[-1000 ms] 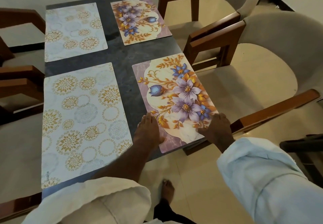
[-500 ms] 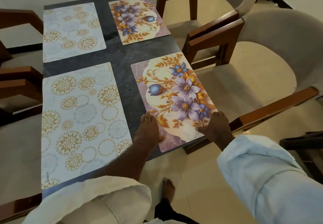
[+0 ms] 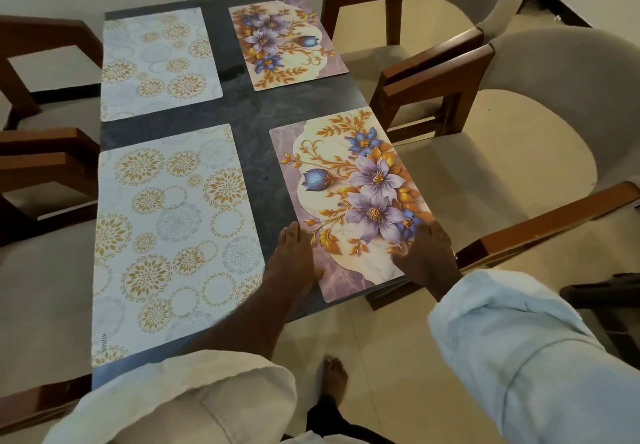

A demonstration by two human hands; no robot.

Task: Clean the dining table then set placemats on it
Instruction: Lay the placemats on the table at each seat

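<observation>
The dark marble dining table (image 3: 256,131) carries four placemats. Two white mats with gold circles lie on the left, one near (image 3: 166,235) and one far (image 3: 156,62). A floral mat lies at the far right (image 3: 284,45). The near floral placemat (image 3: 349,197) lies along the table's right edge, its near end at the table's front corner. My left hand (image 3: 294,260) lies palm down on its near left edge, thumb on the mat. My right hand (image 3: 426,256) holds its near right edge, fingers on top.
Two cushioned wooden armchairs (image 3: 485,166) stand close against the table's right side, and more chairs (image 3: 45,173) on the left. A wall runs behind the table's far end. My bare foot (image 3: 334,377) stands on the tiled floor by the near edge.
Both hands stay on the near floral placemat; only the view has shifted slightly.
</observation>
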